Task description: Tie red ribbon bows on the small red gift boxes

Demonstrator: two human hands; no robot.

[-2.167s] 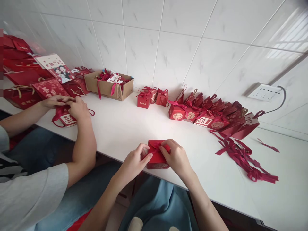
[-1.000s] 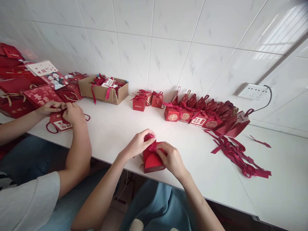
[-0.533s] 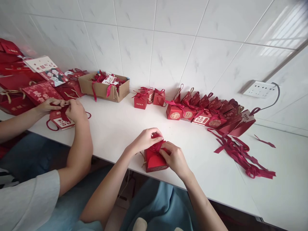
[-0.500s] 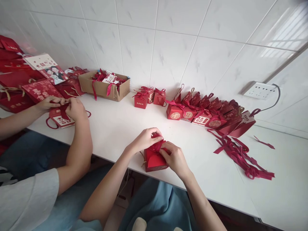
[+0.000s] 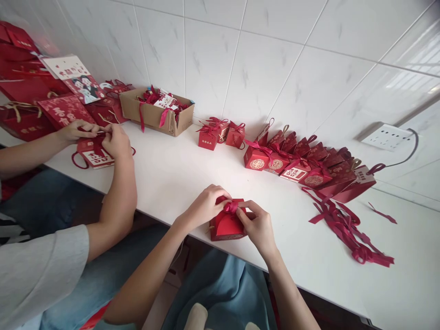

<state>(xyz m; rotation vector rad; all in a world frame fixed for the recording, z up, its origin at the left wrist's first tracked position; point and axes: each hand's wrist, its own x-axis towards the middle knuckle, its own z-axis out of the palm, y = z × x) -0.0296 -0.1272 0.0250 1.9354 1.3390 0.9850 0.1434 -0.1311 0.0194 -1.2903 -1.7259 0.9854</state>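
A small red gift box (image 5: 225, 228) sits near the front edge of the white table, with a dark red ribbon (image 5: 231, 207) knotted in a bow on its top. My left hand (image 5: 209, 204) pinches the bow's left side between thumb and fingers. From the right, my right hand (image 5: 256, 224) has its thumb and forefinger closed on the other side of the bow. The fingertips hide part of the loops. A thin twisted cord (image 5: 211, 227) shows at the box's left side.
Loose ribbons (image 5: 347, 229) lie to the right. Rows of red boxes (image 5: 292, 160) and a carton of ribbons (image 5: 154, 114) line the tiled wall, below a power strip (image 5: 388, 137). At left, a co-worker's hands (image 5: 98, 135) work on another box (image 5: 94, 153).
The view has shifted slightly. The ribbon on my box now looks like a tighter, smaller bow, and my hands have moved slightly apart, both still at it.
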